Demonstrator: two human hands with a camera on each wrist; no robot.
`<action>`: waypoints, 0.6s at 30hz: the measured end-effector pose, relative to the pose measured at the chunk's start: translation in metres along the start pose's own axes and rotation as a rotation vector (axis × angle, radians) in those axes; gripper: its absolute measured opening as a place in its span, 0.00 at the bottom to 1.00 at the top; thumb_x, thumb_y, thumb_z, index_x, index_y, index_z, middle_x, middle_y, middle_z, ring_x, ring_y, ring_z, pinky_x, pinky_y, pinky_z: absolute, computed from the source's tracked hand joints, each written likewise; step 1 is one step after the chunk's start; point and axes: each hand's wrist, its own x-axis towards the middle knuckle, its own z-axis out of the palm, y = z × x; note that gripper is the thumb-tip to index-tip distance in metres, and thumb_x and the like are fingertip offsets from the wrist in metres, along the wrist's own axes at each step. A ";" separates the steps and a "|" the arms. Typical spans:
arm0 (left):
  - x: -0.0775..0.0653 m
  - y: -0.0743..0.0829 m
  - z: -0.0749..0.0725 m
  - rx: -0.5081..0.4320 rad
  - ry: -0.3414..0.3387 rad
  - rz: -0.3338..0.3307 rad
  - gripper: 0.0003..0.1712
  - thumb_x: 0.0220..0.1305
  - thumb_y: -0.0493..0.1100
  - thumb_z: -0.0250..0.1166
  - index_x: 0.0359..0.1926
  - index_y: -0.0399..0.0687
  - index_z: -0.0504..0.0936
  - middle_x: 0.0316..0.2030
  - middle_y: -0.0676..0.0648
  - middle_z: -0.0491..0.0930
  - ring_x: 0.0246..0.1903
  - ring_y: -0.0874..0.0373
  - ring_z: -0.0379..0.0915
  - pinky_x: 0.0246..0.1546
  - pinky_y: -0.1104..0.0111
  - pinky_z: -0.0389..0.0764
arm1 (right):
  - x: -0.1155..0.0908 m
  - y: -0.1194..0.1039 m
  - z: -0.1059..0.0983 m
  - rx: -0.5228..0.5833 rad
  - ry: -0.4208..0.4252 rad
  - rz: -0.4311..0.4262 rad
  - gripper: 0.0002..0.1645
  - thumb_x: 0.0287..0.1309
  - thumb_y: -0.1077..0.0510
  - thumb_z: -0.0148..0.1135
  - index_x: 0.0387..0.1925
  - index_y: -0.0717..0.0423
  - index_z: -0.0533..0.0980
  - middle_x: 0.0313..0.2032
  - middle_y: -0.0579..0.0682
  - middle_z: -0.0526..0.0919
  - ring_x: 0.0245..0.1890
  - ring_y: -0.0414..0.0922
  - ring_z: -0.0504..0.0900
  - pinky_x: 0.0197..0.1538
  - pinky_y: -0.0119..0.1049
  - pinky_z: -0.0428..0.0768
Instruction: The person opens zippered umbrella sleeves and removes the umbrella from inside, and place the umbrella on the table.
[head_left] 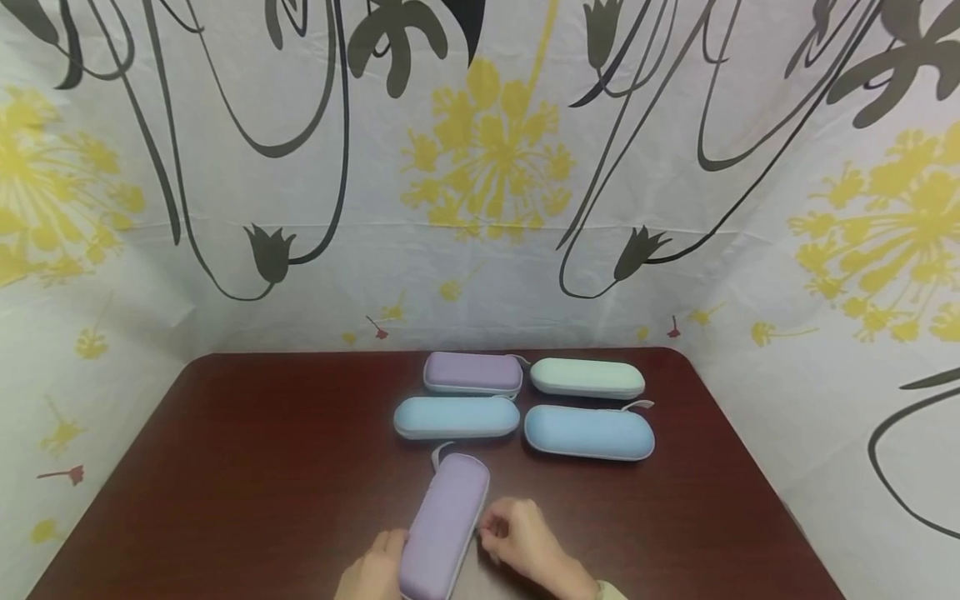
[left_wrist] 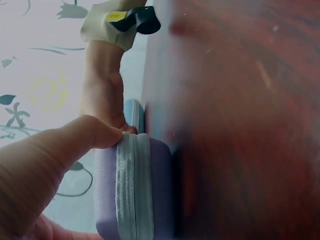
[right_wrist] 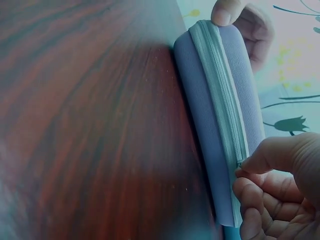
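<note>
A purple zippered glasses case (head_left: pixel 446 527) lies aslant on the table close to me, its fabric loop (head_left: pixel 440 454) at the far end. My left hand (head_left: pixel 372 570) grips its near left part; the left wrist view shows the thumb against the case's end beside the pale zipper (left_wrist: pixel 134 187). At the case's right side, my right hand (head_left: pixel 527 542) pinches the small zipper pull (right_wrist: pixel 240 163) between thumb and finger, plain in the right wrist view. Along the part of the zipper in view, the two halves of the case sit together.
Behind lie another purple case (head_left: pixel 472 372), a mint green case (head_left: pixel 587 378), a light blue case (head_left: pixel 456 417) and a blue case (head_left: pixel 589 432), in two rows. Dark reddish wood forms the tabletop (head_left: pixel 247 467). A patterned cloth (head_left: pixel 480 283) hangs behind and at both sides.
</note>
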 end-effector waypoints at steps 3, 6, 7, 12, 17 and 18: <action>-0.002 0.005 0.004 0.061 0.038 -0.006 0.48 0.17 0.60 0.77 0.44 0.39 0.74 0.34 0.45 0.76 0.22 0.53 0.73 0.19 0.64 0.72 | -0.002 -0.003 0.000 0.025 -0.037 -0.006 0.10 0.38 0.71 0.65 0.19 0.53 0.76 0.19 0.39 0.74 0.19 0.24 0.69 0.22 0.17 0.69; -0.004 0.011 0.008 0.147 0.094 0.014 0.43 0.21 0.59 0.75 0.42 0.41 0.74 0.33 0.43 0.78 0.20 0.51 0.74 0.17 0.61 0.73 | -0.003 -0.006 0.000 0.039 -0.058 -0.023 0.10 0.39 0.71 0.65 0.20 0.54 0.76 0.19 0.39 0.74 0.19 0.24 0.69 0.22 0.16 0.69; -0.004 0.013 0.010 0.176 0.121 0.029 0.40 0.24 0.56 0.74 0.41 0.41 0.74 0.32 0.43 0.78 0.19 0.50 0.73 0.16 0.61 0.72 | -0.003 -0.006 0.000 0.044 -0.063 -0.027 0.10 0.39 0.71 0.65 0.20 0.54 0.76 0.19 0.39 0.74 0.19 0.23 0.69 0.22 0.16 0.69; -0.005 0.020 0.018 0.290 0.247 0.073 0.26 0.31 0.41 0.69 0.37 0.40 0.71 0.23 0.44 0.73 0.11 0.52 0.68 0.08 0.63 0.67 | -0.007 -0.008 0.000 0.102 -0.123 -0.028 0.11 0.41 0.71 0.64 0.19 0.53 0.75 0.18 0.38 0.73 0.17 0.20 0.67 0.20 0.16 0.69; -0.005 0.023 0.026 0.357 0.336 0.099 0.24 0.30 0.36 0.67 0.34 0.38 0.68 0.14 0.46 0.65 0.07 0.54 0.63 0.06 0.64 0.65 | -0.010 -0.010 0.000 0.076 -0.154 -0.069 0.11 0.39 0.70 0.66 0.19 0.52 0.74 0.18 0.37 0.71 0.19 0.20 0.65 0.21 0.15 0.67; -0.005 0.023 0.028 0.371 0.367 0.111 0.23 0.30 0.36 0.66 0.33 0.38 0.68 0.13 0.47 0.64 0.06 0.54 0.62 0.05 0.64 0.64 | -0.011 -0.010 0.000 0.068 -0.154 -0.082 0.11 0.39 0.70 0.66 0.19 0.52 0.74 0.18 0.37 0.71 0.19 0.20 0.65 0.21 0.15 0.67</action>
